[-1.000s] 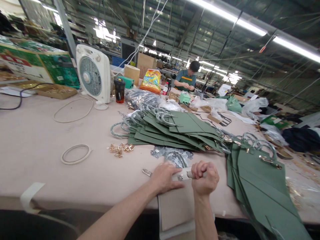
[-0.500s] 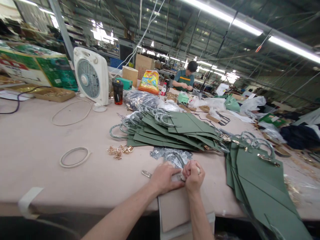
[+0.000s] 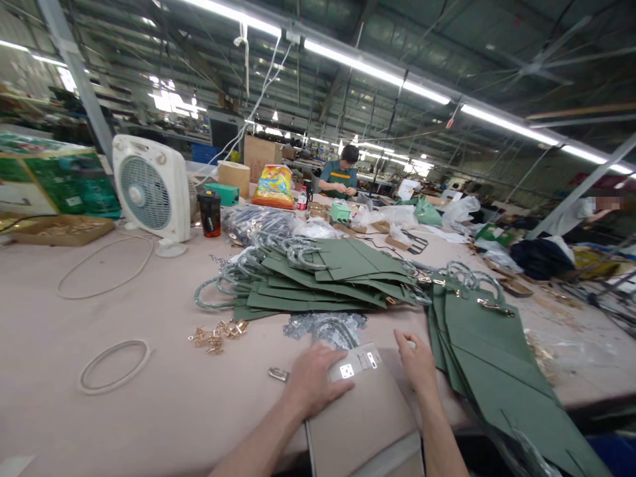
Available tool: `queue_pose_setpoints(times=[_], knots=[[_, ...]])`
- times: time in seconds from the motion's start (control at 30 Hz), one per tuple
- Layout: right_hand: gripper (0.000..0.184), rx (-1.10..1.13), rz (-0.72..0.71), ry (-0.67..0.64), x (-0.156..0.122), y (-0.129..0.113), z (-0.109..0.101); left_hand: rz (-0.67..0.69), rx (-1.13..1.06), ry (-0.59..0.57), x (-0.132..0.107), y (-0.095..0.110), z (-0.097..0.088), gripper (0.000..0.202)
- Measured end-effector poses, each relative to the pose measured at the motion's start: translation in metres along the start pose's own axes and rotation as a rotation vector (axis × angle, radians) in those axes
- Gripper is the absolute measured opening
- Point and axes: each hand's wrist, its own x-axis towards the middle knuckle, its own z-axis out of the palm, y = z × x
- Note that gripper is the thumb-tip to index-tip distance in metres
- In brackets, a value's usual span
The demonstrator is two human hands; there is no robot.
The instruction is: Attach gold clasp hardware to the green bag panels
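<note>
My left hand (image 3: 315, 377) lies with fingers spread on the top edge of a taupe bag panel (image 3: 365, 417), holding it against the table. Two small silver plates (image 3: 346, 371) sit along that edge, beside the fingertips. A plastic-wrapped handle (image 3: 342, 329) curves out above the panel. To the right of it and apart from it, my right hand (image 3: 417, 364) is curled around something with a pale rounded end (image 3: 411, 344), mostly hidden in the fingers. A loose metal clasp (image 3: 278, 374) rests left of my left hand, and thin silver plates (image 3: 298, 326) are scattered beyond the panel.
Green bag pieces (image 3: 342, 278) are stacked ahead; more green bags (image 3: 487, 344) hang over the table edge at right. Gold fittings (image 3: 216, 336), a tape roll (image 3: 116, 366), a fan (image 3: 149, 189) and a tumbler (image 3: 209, 213) stand leftward. A co-worker (image 3: 340, 175) sits across the table.
My right hand has moved right, off the panel edge, uncovering the silver plates. My left hand still presses the panel. The head view has swung rightward.
</note>
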Motion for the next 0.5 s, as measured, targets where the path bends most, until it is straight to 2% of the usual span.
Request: queue_pose_setpoints(times=[0.1,0.17,0.23,0.3,0.4,0.5], knots=[[0.059,-0.129,-0.095,0.042,0.003,0.011,0.002,-0.001,-0.029,0.006,-0.001,0.003,-0.003,0.054],[0.065,-0.119,-0.169,0.151,-0.003,0.009,0.004,-0.006,-0.038,0.005,-0.001,0.006,-0.005,0.052],[0.062,-0.071,-0.196,0.198,-0.018,0.0,0.005,-0.012,-0.04,0.008,-0.001,0.008,-0.006,0.05],[0.052,0.005,-0.197,0.167,-0.04,-0.011,0.006,-0.001,-0.039,0.019,-0.002,0.009,-0.006,0.048],[0.039,0.094,-0.229,0.045,-0.08,-0.026,0.012,0.06,-0.044,0.057,-0.002,0.006,-0.002,0.04],[0.033,0.029,-0.282,-0.049,-0.112,-0.04,0.022,0.135,-0.051,0.114,0.0,-0.001,0.002,0.03]])
